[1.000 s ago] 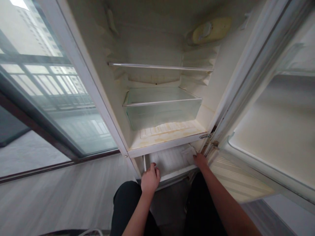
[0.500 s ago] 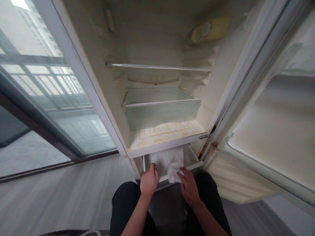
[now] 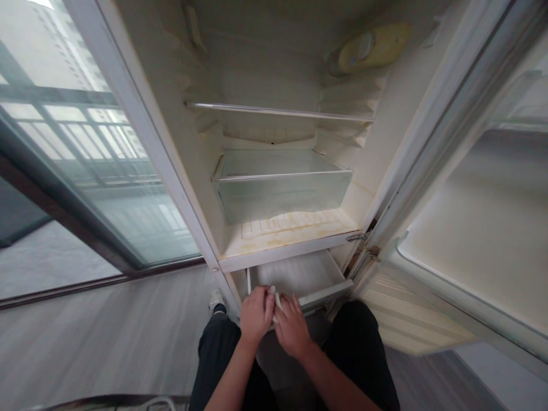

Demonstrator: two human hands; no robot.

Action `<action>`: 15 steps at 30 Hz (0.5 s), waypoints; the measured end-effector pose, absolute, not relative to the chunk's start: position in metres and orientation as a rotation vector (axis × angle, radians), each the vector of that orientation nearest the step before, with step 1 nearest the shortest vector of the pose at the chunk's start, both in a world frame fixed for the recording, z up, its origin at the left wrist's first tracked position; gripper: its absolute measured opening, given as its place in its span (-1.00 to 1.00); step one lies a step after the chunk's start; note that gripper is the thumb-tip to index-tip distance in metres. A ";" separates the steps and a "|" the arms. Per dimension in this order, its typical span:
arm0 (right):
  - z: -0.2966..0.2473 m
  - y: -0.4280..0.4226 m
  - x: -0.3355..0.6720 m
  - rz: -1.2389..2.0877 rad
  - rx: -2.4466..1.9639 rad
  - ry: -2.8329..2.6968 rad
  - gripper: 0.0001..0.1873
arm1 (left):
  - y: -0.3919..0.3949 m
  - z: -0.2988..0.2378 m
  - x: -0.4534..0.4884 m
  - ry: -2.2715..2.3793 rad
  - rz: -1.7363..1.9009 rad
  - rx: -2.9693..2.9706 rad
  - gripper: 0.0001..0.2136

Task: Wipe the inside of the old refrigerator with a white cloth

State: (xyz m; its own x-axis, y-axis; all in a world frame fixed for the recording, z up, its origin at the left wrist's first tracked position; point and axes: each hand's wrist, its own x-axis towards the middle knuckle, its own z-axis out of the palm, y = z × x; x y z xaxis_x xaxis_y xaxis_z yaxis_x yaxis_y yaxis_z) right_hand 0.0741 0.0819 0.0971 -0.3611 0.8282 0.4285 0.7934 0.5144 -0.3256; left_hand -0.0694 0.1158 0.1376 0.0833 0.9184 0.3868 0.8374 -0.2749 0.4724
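Note:
Both my hands meet over the front left of a pulled-out white drawer (image 3: 299, 273) at the bottom of an open refrigerator. Between them is a white cloth (image 3: 274, 295), bunched small and mostly hidden by my fingers. My left hand (image 3: 256, 315) is closed on its left side. From the right, my right hand (image 3: 291, 326) grips the same cloth with curled fingers. The drawer's front edge lies just beyond my knuckles, and its bare inside shows behind them.
Above the drawer is a stained fridge floor (image 3: 295, 228) under a clear bin (image 3: 285, 197). A glass shelf (image 3: 278, 111) and a yellowish lamp cover (image 3: 372, 48) sit higher. The open door (image 3: 479, 228) stands right, a glass sliding door (image 3: 107, 171) left. My knees flank the drawer.
My right hand has moved left with the cloth, out of the drawer's middle, to meet my left hand. The cloth, spread before, is now bunched between both hands.

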 end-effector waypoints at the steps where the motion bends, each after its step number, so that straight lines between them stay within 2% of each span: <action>1: 0.095 0.083 0.090 0.056 -1.356 -2.199 -0.38 | 0.116 0.139 -0.067 1.816 0.878 2.279 -0.69; 7: 0.082 0.098 0.192 -0.245 -1.690 -1.926 -0.52 | 0.118 0.146 -0.059 1.888 0.573 2.360 -0.71; 15: 0.098 0.115 0.243 -0.256 -1.899 -1.696 -0.46 | 0.118 0.141 -0.060 1.873 0.551 2.358 -0.72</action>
